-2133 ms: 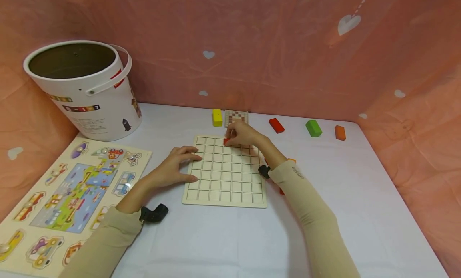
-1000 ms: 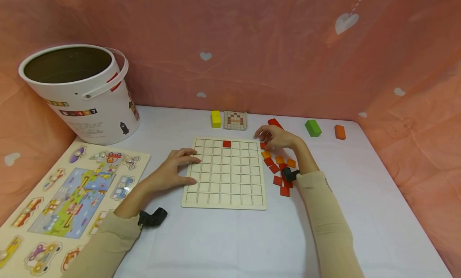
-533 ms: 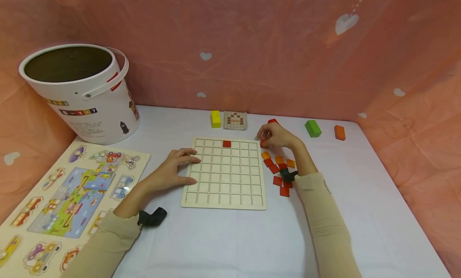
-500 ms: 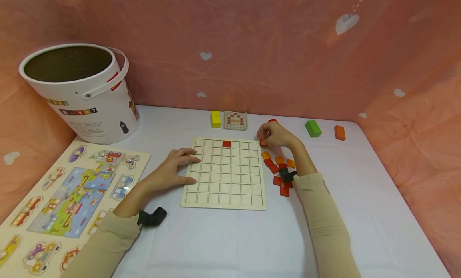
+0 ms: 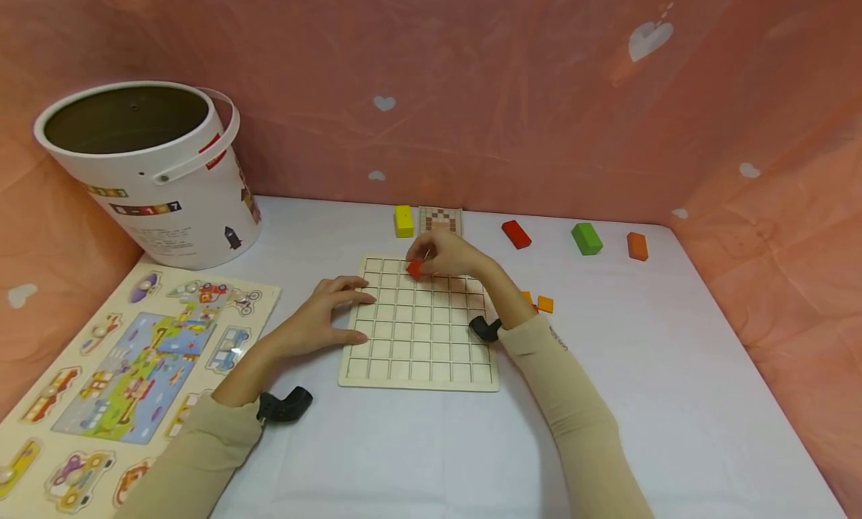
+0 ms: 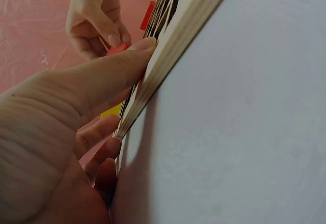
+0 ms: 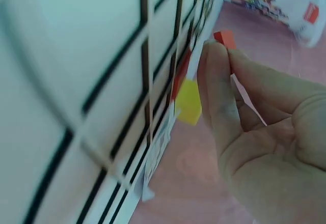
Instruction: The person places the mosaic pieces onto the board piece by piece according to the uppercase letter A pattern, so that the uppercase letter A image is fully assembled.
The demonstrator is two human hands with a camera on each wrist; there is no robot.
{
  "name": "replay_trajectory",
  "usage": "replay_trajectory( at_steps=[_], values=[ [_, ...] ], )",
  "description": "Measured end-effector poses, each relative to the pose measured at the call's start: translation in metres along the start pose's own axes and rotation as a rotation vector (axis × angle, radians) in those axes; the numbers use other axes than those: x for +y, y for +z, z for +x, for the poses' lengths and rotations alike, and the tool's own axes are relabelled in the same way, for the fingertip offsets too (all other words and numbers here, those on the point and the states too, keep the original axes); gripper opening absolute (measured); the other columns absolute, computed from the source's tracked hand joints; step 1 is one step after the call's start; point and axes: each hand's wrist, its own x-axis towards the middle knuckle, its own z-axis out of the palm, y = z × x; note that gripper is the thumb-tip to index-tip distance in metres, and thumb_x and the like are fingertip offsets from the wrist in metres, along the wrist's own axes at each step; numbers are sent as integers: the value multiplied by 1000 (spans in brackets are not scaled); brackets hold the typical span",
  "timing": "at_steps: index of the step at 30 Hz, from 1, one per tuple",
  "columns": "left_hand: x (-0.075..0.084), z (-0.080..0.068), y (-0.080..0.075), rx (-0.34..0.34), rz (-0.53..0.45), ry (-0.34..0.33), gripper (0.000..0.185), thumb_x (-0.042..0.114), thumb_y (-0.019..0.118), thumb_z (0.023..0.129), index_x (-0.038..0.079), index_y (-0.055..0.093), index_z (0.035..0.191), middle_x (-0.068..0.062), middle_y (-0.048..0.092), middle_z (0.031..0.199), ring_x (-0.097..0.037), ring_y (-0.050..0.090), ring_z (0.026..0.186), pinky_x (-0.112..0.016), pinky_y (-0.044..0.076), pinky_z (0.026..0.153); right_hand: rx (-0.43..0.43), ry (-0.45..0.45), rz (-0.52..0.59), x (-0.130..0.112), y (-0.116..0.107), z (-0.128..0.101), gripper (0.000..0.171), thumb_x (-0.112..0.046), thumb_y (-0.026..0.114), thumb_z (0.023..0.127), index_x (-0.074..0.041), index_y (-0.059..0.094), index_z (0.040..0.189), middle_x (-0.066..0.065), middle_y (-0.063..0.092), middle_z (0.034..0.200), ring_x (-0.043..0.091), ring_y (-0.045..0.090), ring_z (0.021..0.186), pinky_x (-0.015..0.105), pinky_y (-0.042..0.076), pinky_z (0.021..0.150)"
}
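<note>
My right hand (image 5: 450, 253) pinches a small red square tile (image 5: 414, 269) between thumb and fingertips, over the far row of a pale wooden grid board (image 5: 411, 373). In the right wrist view the held tile (image 7: 225, 39) sticks out past the fingertips, tilted. Another red tile (image 7: 180, 76) lies in the board's grid there; in the head view the right hand hides it. My left hand (image 5: 315, 317) rests at the board's left edge, fingers spread and fairly straight, with the thumb (image 6: 145, 44) on the rim.
Orange tiles (image 5: 545, 304) lie right of the board, partly behind the right forearm. Yellow (image 5: 404, 221), red (image 5: 516, 234), green (image 5: 587, 238) and orange (image 5: 637, 246) blocks stand along the back, beside a pattern card (image 5: 441, 218). A picture puzzle (image 5: 259, 309) and a white bucket (image 5: 188, 235) fill the left.
The right hand first left a red tile in the far row and went to the loose tiles on the right. It has come back over the board with another red tile. The left hand stays put.
</note>
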Motion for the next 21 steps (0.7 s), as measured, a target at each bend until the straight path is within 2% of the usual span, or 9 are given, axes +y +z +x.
replay_trajectory(
  at_steps=[8, 14, 16, 19, 21],
  values=[
    [0, 0, -2, -3, 12, -5, 60, 27, 85, 79, 8, 63, 131, -13, 40, 151, -36, 29, 135, -63, 27, 109, -46, -9, -44, -8, 12, 9, 18, 12, 65, 88, 8, 71, 104, 17, 69, 96, 26, 61, 86, 29, 53, 78],
    [0, 0, -2, -2, 8, -8, 60, 26, 86, 79, 8, 63, 131, -13, 40, 151, -36, 29, 136, -62, 26, 109, 23, -41, -71, -8, 11, 3, 20, 5, 63, 93, 8, 68, 112, 17, 68, 106, 28, 61, 98, 35, 51, 88],
    [0, 0, -1, -3, 3, -8, 60, 26, 86, 79, 7, 63, 131, -13, 40, 151, -36, 29, 136, -63, 27, 109, 52, -43, -79, -8, 11, -1, 23, 2, 62, 95, 7, 67, 117, 18, 67, 114, 29, 60, 107, 37, 49, 95],
    [0, 0, -1, -3, 3, -5, 60, 25, 86, 79, 7, 64, 131, -14, 40, 151, -37, 29, 135, -63, 27, 108, 42, -4, -238, -15, 17, -14, 39, -13, 62, 99, 4, 59, 133, 19, 56, 138, 35, 46, 132, 49, 37, 109],
    [0, 0, 0, -4, 3, -4, 60, 25, 86, 79, 6, 64, 131, -14, 40, 151, -37, 29, 135, -63, 27, 108, -24, 74, -404, -24, 23, -24, 57, -30, 59, 101, -1, 45, 148, 16, 37, 156, 37, 24, 147, 57, 20, 116]
  ],
)
